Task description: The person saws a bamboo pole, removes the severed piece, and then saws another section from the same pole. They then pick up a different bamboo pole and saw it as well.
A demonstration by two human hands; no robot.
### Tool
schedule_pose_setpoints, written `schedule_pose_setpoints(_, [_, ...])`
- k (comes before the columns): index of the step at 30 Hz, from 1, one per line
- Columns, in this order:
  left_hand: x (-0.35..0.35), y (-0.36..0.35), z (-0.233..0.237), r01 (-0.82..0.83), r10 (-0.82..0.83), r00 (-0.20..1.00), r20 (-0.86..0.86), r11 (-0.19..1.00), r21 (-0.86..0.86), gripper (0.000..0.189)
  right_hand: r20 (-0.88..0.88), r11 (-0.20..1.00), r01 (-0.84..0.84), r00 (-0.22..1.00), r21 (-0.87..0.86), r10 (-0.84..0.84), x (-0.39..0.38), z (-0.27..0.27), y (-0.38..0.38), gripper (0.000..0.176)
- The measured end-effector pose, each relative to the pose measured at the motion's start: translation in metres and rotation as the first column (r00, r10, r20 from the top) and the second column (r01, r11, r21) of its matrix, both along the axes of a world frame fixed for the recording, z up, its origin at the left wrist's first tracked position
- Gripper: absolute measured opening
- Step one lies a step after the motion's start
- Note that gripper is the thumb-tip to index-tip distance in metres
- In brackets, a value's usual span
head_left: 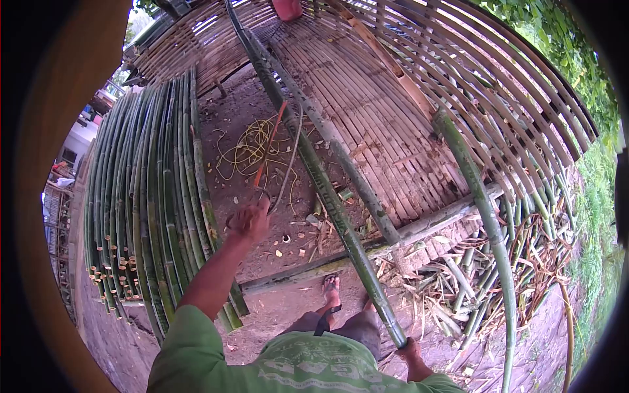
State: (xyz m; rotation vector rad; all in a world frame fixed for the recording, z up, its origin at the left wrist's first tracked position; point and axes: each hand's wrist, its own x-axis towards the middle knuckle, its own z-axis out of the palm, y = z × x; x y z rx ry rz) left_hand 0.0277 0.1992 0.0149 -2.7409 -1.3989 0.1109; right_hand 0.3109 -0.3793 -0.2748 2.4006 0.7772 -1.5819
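Note:
My left hand [249, 219] is closed round the handle end of a bow saw. The bow saw [288, 164] has a thin curved grey frame and a straight orange strip, and it points away from me, just left of a long green bamboo pole [344, 226]. Dark marks like writing run along the pole's side. At the pole's near end, my right hand [411, 352] is wrapped round it, partly cut off from sight by the pole and my sleeve. The pole slants away to the upper left, passing over a low crossbar [308, 271].
Cut bamboo poles [147, 183] are stacked on the left. A slatted bamboo platform [373, 124] lies ahead, with slatted rails [485, 85] at its right. A yellow cord [252, 147] lies coiled on the ground. Split scraps [452, 288] and a bent pole [488, 223] are at the right.

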Motion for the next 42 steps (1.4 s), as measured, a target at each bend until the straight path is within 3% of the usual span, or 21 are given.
schedule_pose_setpoints(1, [0.007,0.011,-0.006,-0.014,0.008,0.993,-0.114,0.999,-0.048,0.025,-0.071,0.998,0.068,0.995,0.000,-0.067,0.004,-0.002,-0.002,0.065])
schedule_pose_setpoints(3, [0.021,0.030,-0.023,-0.054,0.008,0.944,-0.329,0.990,-0.131,0.029,-0.039,1.000,-0.004,0.999,0.021,0.005,0.007,-0.002,-0.002,0.063])
schedule_pose_setpoints(6, [0.015,0.043,-0.061,0.166,-0.200,0.889,-0.411,0.979,-0.118,0.023,0.005,0.998,-0.048,0.999,0.030,0.048,0.012,0.014,0.001,0.064])
schedule_pose_setpoints(9, [0.021,0.034,-0.071,0.113,-0.123,0.964,-0.237,0.992,-0.056,0.017,-0.044,0.998,-0.068,0.997,0.010,0.068,0.012,0.023,0.003,0.070])
schedule_pose_setpoints(11, [0.013,0.048,-0.097,0.279,-0.268,0.838,-0.475,0.959,-0.049,0.013,-0.088,0.998,-0.069,0.994,0.007,0.070,0.011,0.030,0.000,0.070])
schedule_pose_setpoints(13, [0.011,0.056,-0.108,0.332,-0.335,0.750,-0.570,0.936,-0.113,0.020,-0.096,0.996,-0.081,0.992,0.026,0.083,0.014,0.032,-0.006,0.071])
schedule_pose_setpoints(16, [0.013,0.064,-0.104,0.294,-0.349,0.763,-0.545,0.937,-0.189,0.040,-0.084,0.994,-0.080,0.993,0.071,0.086,0.011,0.032,-0.014,0.072])
schedule_pose_setpoints(19, [0.005,0.064,-0.102,0.252,-0.300,0.830,-0.470,0.954,-0.165,0.036,-0.106,0.995,-0.025,0.994,0.101,0.035,0.013,0.033,-0.025,0.077])
schedule_pose_setpoints(22, [0.008,0.060,-0.107,0.149,-0.221,0.905,-0.363,0.965,-0.216,0.036,-0.192,0.990,0.137,0.973,0.037,-0.128,0.012,0.041,-0.033,0.076])
schedule_pose_setpoints(24, [0.021,0.044,-0.088,0.152,-0.221,0.883,-0.414,0.969,-0.194,0.036,-0.121,0.997,0.073,0.990,0.021,-0.070,0.009,0.063,-0.026,0.074])
schedule_pose_setpoints(27, [0.011,0.044,-0.125,0.300,-0.309,0.909,-0.281,0.951,-0.075,0.034,-0.010,0.999,0.034,0.999,-0.042,-0.034,0.005,0.059,-0.033,0.072])
schedule_pose_setpoints(28, [0.000,0.053,-0.164,0.383,-0.314,0.849,-0.426,0.920,0.086,0.028,0.026,0.997,0.033,0.999,-0.065,-0.031,0.000,0.050,-0.036,0.072])
schedule_pose_setpoints(29, [0.006,0.053,-0.166,0.340,-0.301,0.857,-0.418,0.940,0.020,0.030,0.003,0.996,0.074,0.997,-0.046,-0.074,0.000,0.036,-0.048,0.071])
schedule_pose_setpoints(31, [0.044,0.036,-0.116,0.045,-0.134,0.937,-0.323,0.962,-0.270,0.032,0.006,0.995,0.095,0.995,-0.028,-0.095,0.003,0.044,-0.048,0.070])
schedule_pose_setpoints(33, [0.065,0.027,-0.094,-0.088,-0.024,0.957,-0.290,0.926,-0.366,0.035,0.008,0.994,0.106,0.994,-0.031,-0.106,0.009,0.069,-0.036,0.070])
schedule_pose_setpoints(37, [0.061,0.036,-0.134,-0.058,-0.018,0.981,-0.194,0.925,-0.376,0.035,0.074,0.994,0.063,0.996,-0.085,-0.057,0.012,0.099,-0.024,0.073])
schedule_pose_setpoints(39, [0.057,0.042,-0.155,0.079,-0.144,0.967,-0.210,0.954,-0.290,0.032,0.142,0.994,0.064,0.989,-0.086,-0.051,0.011,0.096,-0.027,0.067])
schedule_pose_setpoints(42, [0.069,0.039,-0.150,-0.030,-0.074,0.968,-0.239,0.914,-0.404,0.044,0.163,0.989,0.064,0.986,-0.131,-0.042,0.014,0.089,-0.033,0.063])
